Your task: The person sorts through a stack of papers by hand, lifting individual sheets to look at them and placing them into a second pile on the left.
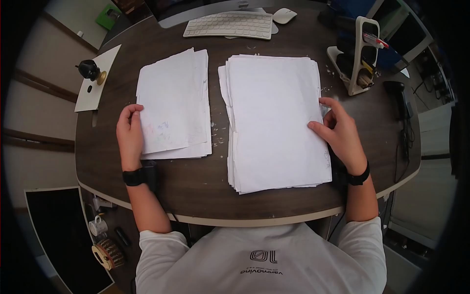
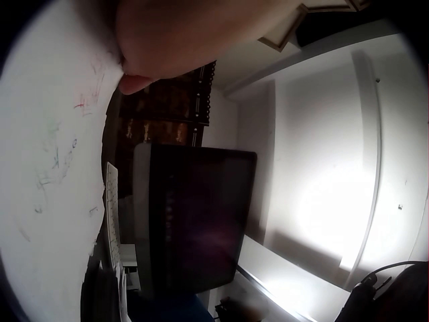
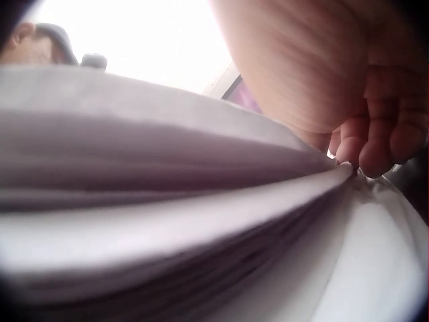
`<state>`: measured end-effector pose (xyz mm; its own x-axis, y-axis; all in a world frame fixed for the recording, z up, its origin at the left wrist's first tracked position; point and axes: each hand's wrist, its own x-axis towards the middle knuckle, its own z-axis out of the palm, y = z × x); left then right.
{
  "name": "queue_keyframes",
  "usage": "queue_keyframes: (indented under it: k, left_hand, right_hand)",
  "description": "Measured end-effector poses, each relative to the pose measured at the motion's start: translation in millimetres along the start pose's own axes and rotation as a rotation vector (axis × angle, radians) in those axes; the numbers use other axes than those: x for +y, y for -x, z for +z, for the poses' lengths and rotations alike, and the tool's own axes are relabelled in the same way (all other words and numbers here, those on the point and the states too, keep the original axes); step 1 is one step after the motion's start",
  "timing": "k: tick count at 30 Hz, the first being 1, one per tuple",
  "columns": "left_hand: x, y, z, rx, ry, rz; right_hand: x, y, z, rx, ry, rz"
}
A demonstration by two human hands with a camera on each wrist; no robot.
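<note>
The right hand (image 1: 340,132) sits at the three o'clock edge of the thick paper stack (image 1: 274,122), thumb lying on the top sheet and fingers curled over the side. The right wrist view shows the fingertips (image 3: 375,151) digging in among the layered sheets, apparently to part one or a few from the rest. The left hand (image 1: 129,132) lies at the nine o'clock edge of the thin paper pile (image 1: 174,105), fingers curled onto the margin of the top sheet and the thumb side on the worktop (image 1: 196,186); this grip looks meant to pin the loose sheets in place. That top sheet carries faint coloured scribbles, plain in the left wrist view.

The two piles lie side by side in the middle of the worktop, the thin one towards nine o'clock and the thick one towards three, near each other but not touching. Small paper scraps lie between them.

Further out, at twelve o'clock, a white keyboard (image 1: 229,24) and mouse (image 1: 284,15) sit below a monitor (image 2: 194,221). At two o'clock stands a white desk organiser (image 1: 360,56) holding pens or similar items, too small to identify. At ten o'clock a black object (image 1: 89,69) rests on a white card (image 1: 98,81).
</note>
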<state>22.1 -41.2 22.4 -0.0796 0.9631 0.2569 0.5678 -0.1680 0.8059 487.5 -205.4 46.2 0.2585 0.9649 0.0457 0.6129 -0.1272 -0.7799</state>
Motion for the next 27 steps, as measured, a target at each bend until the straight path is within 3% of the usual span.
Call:
queue_keyframes:
  k: [8, 10, 19, 23, 27]
  left_hand:
    - [5, 1, -10, -0.101, -0.020, -0.075]
    - [4, 0, -7, -0.107, -0.156, 0.021]
    - [12, 5, -7, -0.141, -0.303, 0.053]
    - [13, 7, -8, -0.151, -0.361, 0.100]
    - [-1, 4, -5, -0.076, -0.360, 0.145]
  right_hand:
    - [-1, 0, -1, -0.014, 0.007, 0.020]
    - [-1, 1, -1, -0.013, 0.008, 0.015]
    - [-1, 1, -5, 0.015, -0.028, -0.028]
    - [3, 1, -9, -0.019, -0.131, 0.034]
    - [-3, 2, -12, -0.032, -0.143, 0.061]
